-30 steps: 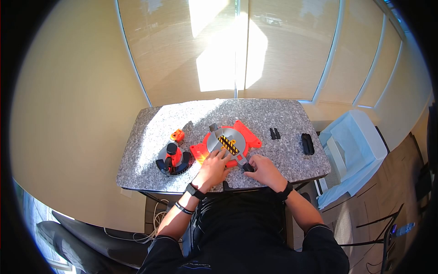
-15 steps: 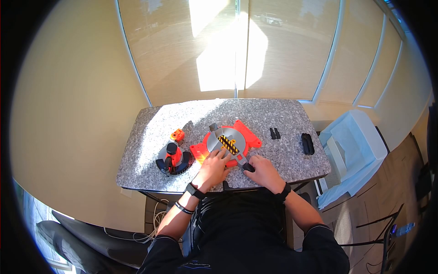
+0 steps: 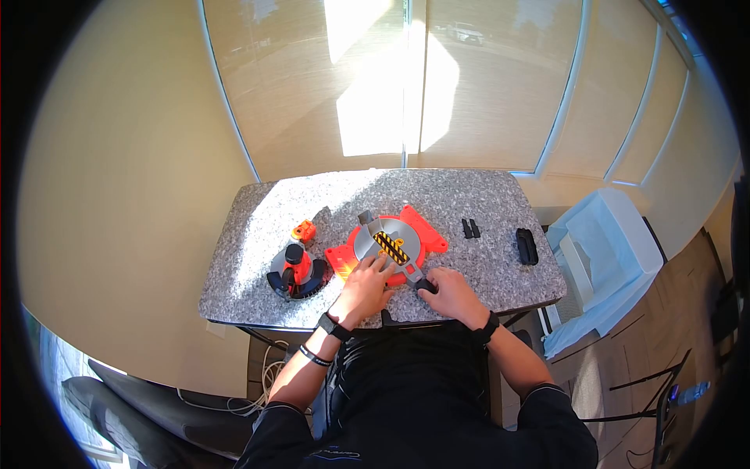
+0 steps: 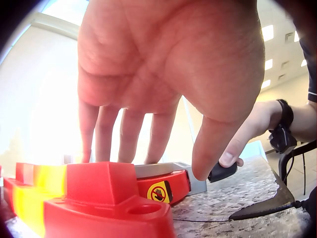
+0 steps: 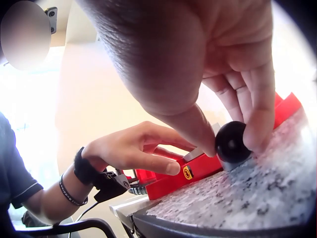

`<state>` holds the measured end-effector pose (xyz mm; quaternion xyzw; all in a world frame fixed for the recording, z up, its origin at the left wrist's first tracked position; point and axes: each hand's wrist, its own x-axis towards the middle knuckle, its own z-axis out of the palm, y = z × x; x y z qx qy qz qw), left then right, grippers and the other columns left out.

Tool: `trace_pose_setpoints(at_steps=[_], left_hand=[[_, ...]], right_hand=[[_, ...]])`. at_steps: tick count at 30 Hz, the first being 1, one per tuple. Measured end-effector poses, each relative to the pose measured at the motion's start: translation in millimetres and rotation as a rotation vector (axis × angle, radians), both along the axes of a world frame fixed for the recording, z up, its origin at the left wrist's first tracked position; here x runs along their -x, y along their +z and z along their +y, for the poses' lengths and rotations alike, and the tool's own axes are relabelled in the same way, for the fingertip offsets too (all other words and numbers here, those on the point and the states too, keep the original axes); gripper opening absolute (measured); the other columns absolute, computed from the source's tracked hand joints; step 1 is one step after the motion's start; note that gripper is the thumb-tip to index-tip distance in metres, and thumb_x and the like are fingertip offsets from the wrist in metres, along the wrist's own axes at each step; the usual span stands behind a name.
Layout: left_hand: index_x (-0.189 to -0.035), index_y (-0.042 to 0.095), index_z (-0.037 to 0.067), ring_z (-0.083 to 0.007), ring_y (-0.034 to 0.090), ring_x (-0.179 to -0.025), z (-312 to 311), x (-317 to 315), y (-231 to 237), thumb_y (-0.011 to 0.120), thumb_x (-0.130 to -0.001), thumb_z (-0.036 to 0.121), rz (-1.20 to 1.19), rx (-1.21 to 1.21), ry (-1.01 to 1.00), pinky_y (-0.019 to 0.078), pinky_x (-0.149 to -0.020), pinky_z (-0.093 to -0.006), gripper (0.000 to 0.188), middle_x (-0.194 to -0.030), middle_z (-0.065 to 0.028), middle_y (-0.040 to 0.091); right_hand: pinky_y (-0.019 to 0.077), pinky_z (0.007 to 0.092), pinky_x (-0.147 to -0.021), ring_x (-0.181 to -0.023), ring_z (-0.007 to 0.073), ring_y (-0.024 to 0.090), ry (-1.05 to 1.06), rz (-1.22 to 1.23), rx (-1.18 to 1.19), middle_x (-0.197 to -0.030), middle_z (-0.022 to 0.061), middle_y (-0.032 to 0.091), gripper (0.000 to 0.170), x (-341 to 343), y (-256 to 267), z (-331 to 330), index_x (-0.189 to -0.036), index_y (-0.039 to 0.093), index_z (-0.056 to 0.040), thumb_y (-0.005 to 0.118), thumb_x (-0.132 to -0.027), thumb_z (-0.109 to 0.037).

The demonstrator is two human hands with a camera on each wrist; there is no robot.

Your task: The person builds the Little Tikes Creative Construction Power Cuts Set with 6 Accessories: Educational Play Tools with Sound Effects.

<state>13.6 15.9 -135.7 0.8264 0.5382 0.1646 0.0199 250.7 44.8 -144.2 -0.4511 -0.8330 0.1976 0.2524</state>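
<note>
A red toy saw base [image 3: 426,229] lies on the speckled table, with a grey round turntable [image 3: 366,244] and a yellow-and-black striped strip [image 3: 391,248] across it. My left hand [image 3: 364,289] rests on the near side of the turntable. In the left wrist view its fingers reach down straight, the thumb beside the red edge. At the end of the turntable's grey arm, my right hand [image 3: 456,297] pinches a black knob [image 5: 233,142] between thumb and fingers, close over the table.
Left of the base stands a red and grey toy saw head [image 3: 297,270] with a black guard. An orange piece [image 3: 304,231] lies behind it. Small black pieces [image 3: 470,228] and a longer black part [image 3: 527,247] lie to the right. A blue-lined bin [image 3: 617,250] stands beyond the table's right edge.
The right hand's fingers have shifted slightly on the black knob, and more of the knob shows now. The left hand and the base have stayed in place.
</note>
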Motion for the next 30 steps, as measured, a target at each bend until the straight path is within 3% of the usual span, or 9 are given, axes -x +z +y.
trace_pose_setpoints(at_steps=[11, 17, 19, 30], left_hand=[[-0.137, 0.060, 0.008, -0.0376, 0.051, -0.135, 0, 0, 1, 0.077, -0.084, 0.025, -0.006, -0.012, -0.005, 0.0464, -0.110, -0.0455, 0.058, -0.148, -0.0177, 0.054], [-0.137, 0.059, 0.007, -0.0355, 0.048, -0.136, 1, 0, -3, 0.077, -0.082, 0.023, -0.027, -0.005, -0.010, 0.0445, -0.111, -0.0458, 0.059, -0.144, -0.0170, 0.056], [-0.136, 0.059, 0.007, -0.0354, 0.049, -0.136, 1, 1, -3, 0.077, -0.082, 0.023, -0.029, -0.014, -0.014, 0.0451, -0.110, -0.0459, 0.059, -0.144, -0.0172, 0.056], [-0.138, 0.059, 0.007, -0.0377, 0.051, -0.134, -1, 0, 1, 0.077, -0.084, 0.023, -0.012, -0.012, -0.006, 0.0461, -0.110, -0.0457, 0.059, -0.147, -0.0170, 0.055]], right_hand=[[0.0530, 0.0464, -0.073, -0.080, 0.0392, 0.067, -0.006, 0.078, 0.070, -0.084, 0.0204, 0.068, 0.026, -2, -5, 6, -0.085, 0.067, 0.0029, 0.080, -0.080, -0.020], [0.0542, 0.0388, -0.065, -0.068, 0.0286, 0.069, -0.039, 0.173, 0.182, -0.076, 0.0167, 0.070, 0.024, -5, -11, 11, -0.085, 0.070, 0.0026, 0.081, -0.082, -0.019], [0.0561, 0.0330, -0.067, -0.069, 0.0172, 0.069, -0.026, 0.129, 0.198, -0.078, 0.0116, 0.073, 0.025, -6, -10, 12, -0.092, 0.072, 0.0024, 0.080, -0.086, -0.020], [0.0567, 0.0324, -0.069, -0.071, 0.0167, 0.070, -0.015, 0.123, 0.251, -0.081, 0.0120, 0.075, 0.026, -9, -13, 17, -0.097, 0.073, 0.0026, 0.079, -0.088, -0.021]])
